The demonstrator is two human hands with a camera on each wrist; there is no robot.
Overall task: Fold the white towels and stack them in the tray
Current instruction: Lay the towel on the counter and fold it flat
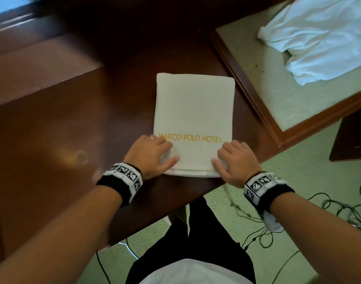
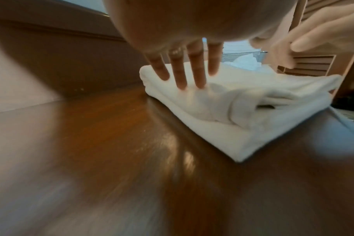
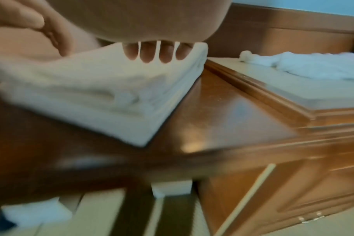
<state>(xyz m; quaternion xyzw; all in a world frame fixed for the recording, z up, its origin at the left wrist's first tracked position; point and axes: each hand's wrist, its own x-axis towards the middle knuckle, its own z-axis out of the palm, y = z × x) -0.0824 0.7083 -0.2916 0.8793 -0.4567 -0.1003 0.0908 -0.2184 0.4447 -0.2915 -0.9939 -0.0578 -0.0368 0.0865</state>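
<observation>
The left hand (image 1: pixel 153 154) lies on the near left corner of a folded white towel (image 1: pixel 194 111), its fingers (image 2: pixel 181 75) straight and slightly spread, flat on the cloth; a ring shows on one of them. The right hand (image 1: pixel 235 160) lies on the near right corner in the same way, fingers (image 3: pixel 148 54) straight and close together, tips down on the top layer. Neither hand grips; both rest flat on the fabric. Each wrist wears a black band with white blocks printed in black-and-white square patterns.

The towel is a thick, soft terry rectangle folded in several layers, its near edge showing stacked hems and a loose pucker between the two hands. Yellow stitched letters run across its near part, reading MARCO POLO HOTEL, the first letters partly under the left hand. It lies on a dark, glossy wooden worktop (image 1: pixel 52 130), close to the near edge.

To the right, just beside the worktop, sits a wooden-framed tray (image 1: pixel 257 111) with a pale woven lining; a crumpled white towel (image 1: pixel 323 42) lies unfolded in its far part. Below, black cables (image 1: pixel 339 210) trail over a pale green carpet.
</observation>
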